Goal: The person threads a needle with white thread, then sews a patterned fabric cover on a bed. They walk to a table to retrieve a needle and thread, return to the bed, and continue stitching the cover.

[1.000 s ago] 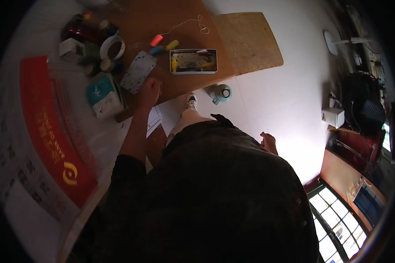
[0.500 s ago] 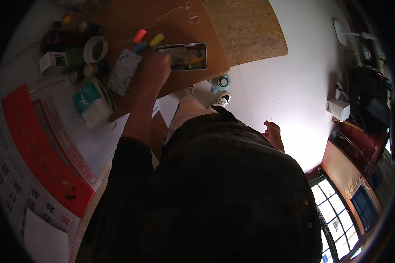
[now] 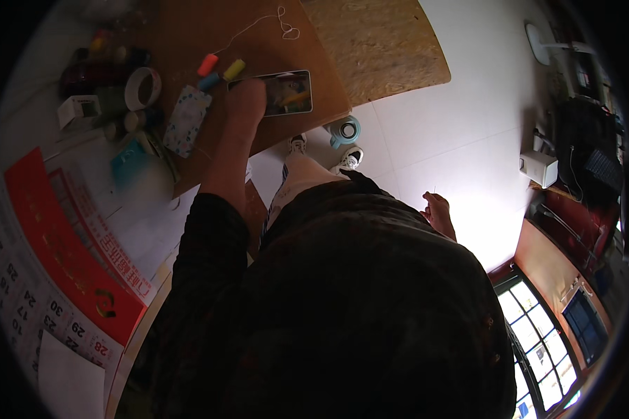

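On the brown table [image 3: 328, 105], my left hand [image 3: 247, 101] reaches over the left end of a shallow white-rimmed box [image 3: 311, 91] with small sewing odds and ends inside. The back of the hand hides its fingers. Just beyond the box lie a red spool of thread [image 3: 207, 65], a blue spool [image 3: 209, 82] and a yellow spool [image 3: 234, 69]. A pale patterned lid-like piece [image 3: 187, 120] is beside my left wrist. Away from the table, at my right side, my right hand [image 3: 438, 215] pinches a thin needle [image 3: 435, 188] that points up.
Loose white thread [image 3: 286, 28] curls on the table. A tape roll [image 3: 143, 86], a small white box [image 3: 78, 110] and a teal packet [image 3: 127, 164] crowd the left side. A red calendar [image 3: 70, 244] lies nearer. A light-blue jug-like container [image 3: 344, 130] stands on the floor beyond my shoes.
My left hand has shifted slightly toward me, lower over the box's left end. The whole view has moved a little. My right hand keeps its pinch.
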`<state>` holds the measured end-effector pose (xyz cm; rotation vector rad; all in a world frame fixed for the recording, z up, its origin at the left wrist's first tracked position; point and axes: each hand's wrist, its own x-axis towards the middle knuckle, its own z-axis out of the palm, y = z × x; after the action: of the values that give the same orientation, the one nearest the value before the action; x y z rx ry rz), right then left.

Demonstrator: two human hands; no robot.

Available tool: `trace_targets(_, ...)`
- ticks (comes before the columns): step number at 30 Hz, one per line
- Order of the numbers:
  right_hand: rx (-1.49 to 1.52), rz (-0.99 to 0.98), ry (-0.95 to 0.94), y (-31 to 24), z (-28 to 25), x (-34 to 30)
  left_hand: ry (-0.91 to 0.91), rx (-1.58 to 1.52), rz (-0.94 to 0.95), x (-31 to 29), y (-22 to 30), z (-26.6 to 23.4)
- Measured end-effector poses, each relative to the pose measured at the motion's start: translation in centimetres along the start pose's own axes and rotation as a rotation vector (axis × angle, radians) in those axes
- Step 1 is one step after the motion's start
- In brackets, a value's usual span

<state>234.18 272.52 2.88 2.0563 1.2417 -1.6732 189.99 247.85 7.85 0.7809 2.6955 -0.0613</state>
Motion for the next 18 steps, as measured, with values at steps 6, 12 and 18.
trace_targets(6, -0.041, -0.033, -0.011, -1.3, 0.8, -0.4, -0.053, 0.067, 0.06, 0.1, -0.3, -0.1)
trace_targets(12, -0.059, -0.099, -0.039, -3.8, 2.1, -1.0, 0.034, -0.093, 0.131, -1.2, -1.2, -0.8)
trace_targets(18, -0.042, -0.197, -0.131, -6.9, 4.4, -1.7, -0.065, -0.477, 0.21, -0.3, -4.9, 1.2)
